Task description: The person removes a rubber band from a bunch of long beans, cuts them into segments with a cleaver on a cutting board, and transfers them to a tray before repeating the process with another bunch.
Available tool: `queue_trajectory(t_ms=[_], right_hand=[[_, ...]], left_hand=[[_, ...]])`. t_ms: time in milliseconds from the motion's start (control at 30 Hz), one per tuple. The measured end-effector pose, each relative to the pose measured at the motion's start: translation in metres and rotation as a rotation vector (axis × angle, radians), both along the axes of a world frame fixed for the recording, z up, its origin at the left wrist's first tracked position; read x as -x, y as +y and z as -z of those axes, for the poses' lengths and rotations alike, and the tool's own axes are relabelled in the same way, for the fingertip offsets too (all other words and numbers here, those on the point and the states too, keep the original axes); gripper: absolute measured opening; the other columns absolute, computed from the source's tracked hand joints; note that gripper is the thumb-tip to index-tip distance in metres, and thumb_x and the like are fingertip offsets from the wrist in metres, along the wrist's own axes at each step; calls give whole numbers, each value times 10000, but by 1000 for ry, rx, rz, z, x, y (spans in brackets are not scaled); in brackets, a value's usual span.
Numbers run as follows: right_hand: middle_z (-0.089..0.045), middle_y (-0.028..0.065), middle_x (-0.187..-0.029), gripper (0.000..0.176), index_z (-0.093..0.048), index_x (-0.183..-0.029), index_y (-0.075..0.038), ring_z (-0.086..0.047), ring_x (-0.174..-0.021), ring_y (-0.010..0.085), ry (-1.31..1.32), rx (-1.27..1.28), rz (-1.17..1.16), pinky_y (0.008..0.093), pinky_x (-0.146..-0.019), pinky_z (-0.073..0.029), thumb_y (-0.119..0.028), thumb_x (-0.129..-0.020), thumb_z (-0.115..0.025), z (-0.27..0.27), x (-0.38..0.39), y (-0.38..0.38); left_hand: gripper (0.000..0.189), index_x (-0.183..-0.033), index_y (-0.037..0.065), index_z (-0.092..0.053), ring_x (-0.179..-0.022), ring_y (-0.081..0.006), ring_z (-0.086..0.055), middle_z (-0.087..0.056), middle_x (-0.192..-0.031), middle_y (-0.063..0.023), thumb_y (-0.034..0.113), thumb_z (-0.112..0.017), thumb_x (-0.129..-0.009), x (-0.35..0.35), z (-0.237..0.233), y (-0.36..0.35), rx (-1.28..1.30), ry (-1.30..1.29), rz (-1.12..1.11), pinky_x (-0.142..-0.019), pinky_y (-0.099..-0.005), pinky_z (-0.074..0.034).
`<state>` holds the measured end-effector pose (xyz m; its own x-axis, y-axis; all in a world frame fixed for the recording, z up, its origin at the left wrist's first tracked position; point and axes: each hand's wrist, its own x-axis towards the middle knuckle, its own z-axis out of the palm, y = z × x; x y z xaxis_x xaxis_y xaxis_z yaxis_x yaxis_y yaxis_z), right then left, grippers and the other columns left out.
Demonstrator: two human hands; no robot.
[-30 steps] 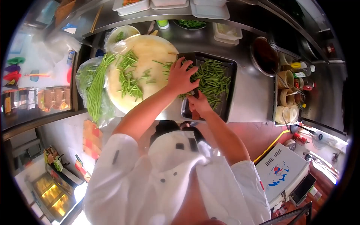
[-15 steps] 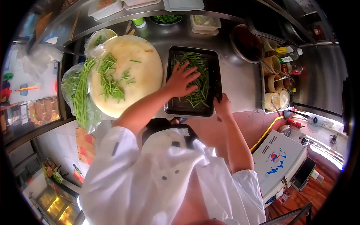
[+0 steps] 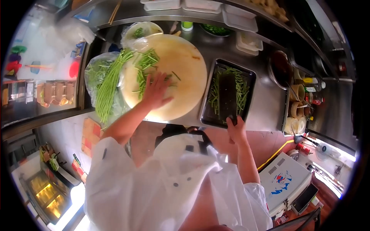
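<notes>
My left hand [image 3: 155, 91] lies with fingers spread over the round cutting board [image 3: 185, 84], touching cut green stalks [image 3: 147, 61]. A bunch of long, thin green stalks [image 3: 111, 86] rests at the board's left edge, partly on plastic bags. My right hand [image 3: 236, 129] is closed round the handle of what looks like a cleaver [image 3: 227, 94]. Its broad dark blade is over the black tray [image 3: 250, 96], between two groups of cut green pieces [image 3: 241, 89]. The blade's edge is hard to make out against the dark tray.
Behind the board stand a bowl in plastic wrap [image 3: 152, 29] and a green-labelled container [image 3: 187, 25]. A metal bowl of dark sauce [image 3: 279, 67] and seasoning tubs [image 3: 296, 94] are on the right. A shelf [image 3: 165, 17] with white containers runs across the back.
My left hand has moved left from the tray to the cutting board. The green pieces in the tray now lie on either side of the dark blade. The camera view has shifted.
</notes>
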<state>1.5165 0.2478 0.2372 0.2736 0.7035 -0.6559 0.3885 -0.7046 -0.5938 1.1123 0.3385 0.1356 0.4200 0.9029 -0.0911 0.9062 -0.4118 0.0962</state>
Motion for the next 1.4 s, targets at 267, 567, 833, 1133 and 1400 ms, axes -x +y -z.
queue_trajectory(t_ms=[267, 567, 833, 1133, 1400], right_hand=[[-554, 40, -633, 209, -567, -1009, -29, -523, -495, 140, 390, -38, -17, 311, -463, -438, -192, -987, -696, 81, 74, 39], [-544, 26, -654, 267, -558, -1107, -44, -506, -499, 127, 420, 28, -43, 307, -462, -435, -231, -988, -708, 104, 108, 76], [-575, 36, -694, 286, -573, -1195, -36, -539, -535, 119, 545, 90, -159, 315, -482, -464, -219, -1003, -679, 116, 234, 41], [-556, 25, -664, 197, -550, -1103, -36, -520, -482, 126, 730, 57, -153, 313, -443, -440, -171, -1008, -657, 109, 249, 24], [-570, 28, -671, 232, -559, -1114, -33, -542, -509, 129, 684, 10, -59, 308, -468, -454, -185, -990, -682, 82, 136, -13]], left_hand=[[1254, -1604, 63, -316, -1538, -535, -158, -224, -1638, -324, 681, -849, -652, 73, 17, -49, -63, -266, -395, -1216, -696, -132], [1133, -1599, 103, -363, -1535, -538, -162, -216, -1640, -330, 653, -822, -722, 40, 26, 1, -67, -410, -313, -1238, -623, -203], [679, -1456, 172, -589, -1469, -573, -292, -361, -1577, -306, 448, -773, -863, -4, 27, 2, -247, -611, -363, -1152, -643, -355], [405, -1285, 113, -705, -1371, -523, -467, -513, -1480, -256, 217, -725, -893, -19, 24, -9, -396, -685, -467, -1094, -550, -459], [399, -1301, 157, -692, -1416, -549, -402, -473, -1513, -250, 215, -706, -906, -138, 0, -30, -333, -657, -355, -1100, -589, -453]])
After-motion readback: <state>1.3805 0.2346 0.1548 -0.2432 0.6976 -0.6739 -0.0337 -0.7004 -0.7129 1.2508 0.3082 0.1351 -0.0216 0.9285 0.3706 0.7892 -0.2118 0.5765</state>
